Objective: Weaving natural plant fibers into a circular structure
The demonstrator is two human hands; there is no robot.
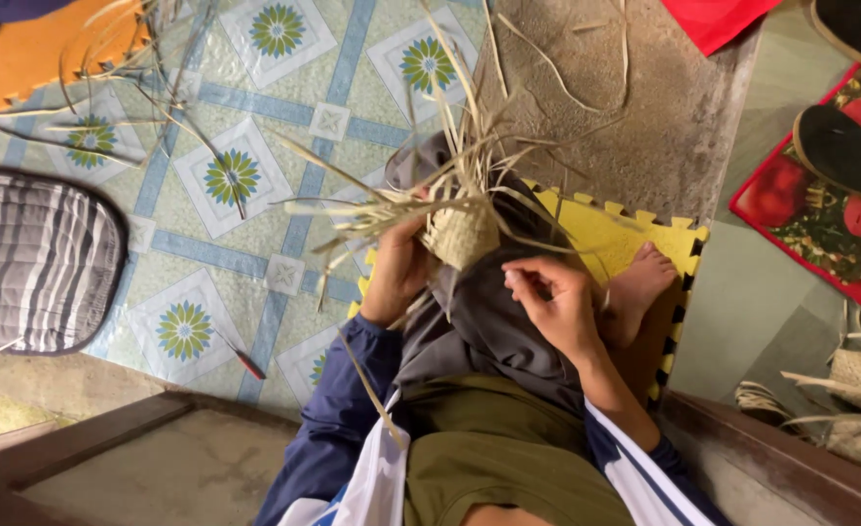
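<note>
Head view, looking down on a seated person's lap. At centre, the left hand (398, 268) grips a small woven basket (462, 237) of pale straw, its fingers closed round the basket's left side; loose straw strips (382, 209) fan out from the basket toward 9, 12 and 3 o'clock. The basket rests above the knee, over dark grey cloth (479, 321). At 4 o'clock from the basket, the right hand (557, 302) hovers just beside it with the fingers curled narrowly, thumb and forefinger pinched together; whether a thin strip lies between them cannot be told, as the view is too small there.

Surroundings: a bare foot (637, 282) lies at 3 o'clock from the right hand on a yellow foam mat (606, 234) with toothed edges. The floor (255, 107) at 10 o'clock carries blue-and-white tiles with flower patterns. A grey striped cushion (36, 258) lies at 9 o'clock, near the frame's left edge; an orange foam mat (31, 49) sits at 11 o'clock with more straw strips across it. A small red-handled tool (245, 362) lies on the tiles at 8 o'clock from the left hand, well apart from it. Dark sandals (844, 146) rest on a red patterned cloth (801, 214) at 2 o'clock.
</note>
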